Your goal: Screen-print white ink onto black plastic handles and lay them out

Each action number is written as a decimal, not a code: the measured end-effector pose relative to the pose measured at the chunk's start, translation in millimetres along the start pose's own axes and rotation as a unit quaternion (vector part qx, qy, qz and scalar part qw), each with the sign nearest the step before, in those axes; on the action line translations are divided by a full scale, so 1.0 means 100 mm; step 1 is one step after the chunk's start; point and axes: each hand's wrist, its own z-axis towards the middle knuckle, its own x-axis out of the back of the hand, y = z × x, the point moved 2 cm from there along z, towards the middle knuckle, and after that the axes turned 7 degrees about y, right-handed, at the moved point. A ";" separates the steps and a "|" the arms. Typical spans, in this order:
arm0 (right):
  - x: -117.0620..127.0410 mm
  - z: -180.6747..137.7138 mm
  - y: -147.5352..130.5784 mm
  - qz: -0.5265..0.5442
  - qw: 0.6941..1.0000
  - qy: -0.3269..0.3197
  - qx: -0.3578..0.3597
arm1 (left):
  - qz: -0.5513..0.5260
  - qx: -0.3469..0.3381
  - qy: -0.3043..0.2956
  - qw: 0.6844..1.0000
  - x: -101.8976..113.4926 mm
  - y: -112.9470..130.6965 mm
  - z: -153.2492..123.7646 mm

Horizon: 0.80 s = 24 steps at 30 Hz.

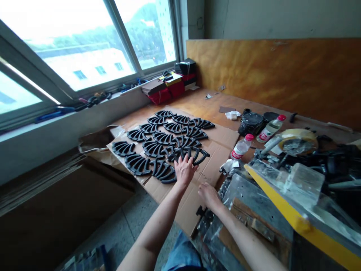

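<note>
Roughly twenty black fan-shaped ribbed plastic parts (160,146) lie in rows on a flat brown cardboard sheet (217,141) over the wooden bench (203,105), covering its far and left portion. Left hand (184,169), fingers spread wide, rests flat on the nearest-right part of the array (194,153), at the row's end; grips nothing. Right hand (208,195) rests at the cardboard's near-right edge by clear plastic bags (237,188); fingers loosely curled, whether it holds anything cannot be told. Judged: layout mostly done; bare cardboard remains near and right of the rows. Two clear bottles w/ red caps (242,146) stand right of the sheet.
</note>
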 end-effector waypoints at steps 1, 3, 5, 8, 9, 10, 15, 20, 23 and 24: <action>-0.03 0.10 0.02 -0.005 1.000 0.000 -0.007 | -0.005 -0.025 -0.005 1.000 -0.07 0.08 0.28; -0.09 0.27 0.06 -0.026 0.999 0.009 -0.045 | -0.016 -0.077 -0.016 0.997 -0.24 0.28 0.81; -0.14 0.40 0.11 -0.051 0.994 0.020 -0.090 | -0.034 -0.123 -0.031 0.991 -0.45 0.52 1.26; -0.21 0.49 0.17 -0.056 0.991 0.013 -0.123 | -0.060 -0.163 -0.068 0.982 -0.80 0.86 1.79; -0.23 0.50 0.18 -0.049 0.990 0.008 -0.130 | -0.065 -0.166 -0.083 0.981 -0.92 0.97 1.93; -0.25 0.50 0.19 -0.040 0.990 0.003 -0.137 | -0.067 -0.163 -0.098 0.979 -1.04 1.07 2.04; -0.30 0.49 0.23 0.004 0.986 -0.014 -0.163 | -0.065 -0.139 -0.155 0.976 -1.54 1.40 2.36; -0.28 0.48 0.25 0.045 0.984 -0.037 -0.171 | -0.064 -0.112 -0.169 0.977 -1.79 1.46 2.48; -0.27 0.47 0.23 0.044 0.985 -0.027 -0.166 | -0.077 -0.118 -0.136 0.981 -1.78 1.43 2.39; -0.27 0.47 0.23 0.038 0.985 -0.023 -0.165 | -0.098 -0.135 -0.124 0.978 -1.76 1.42 2.31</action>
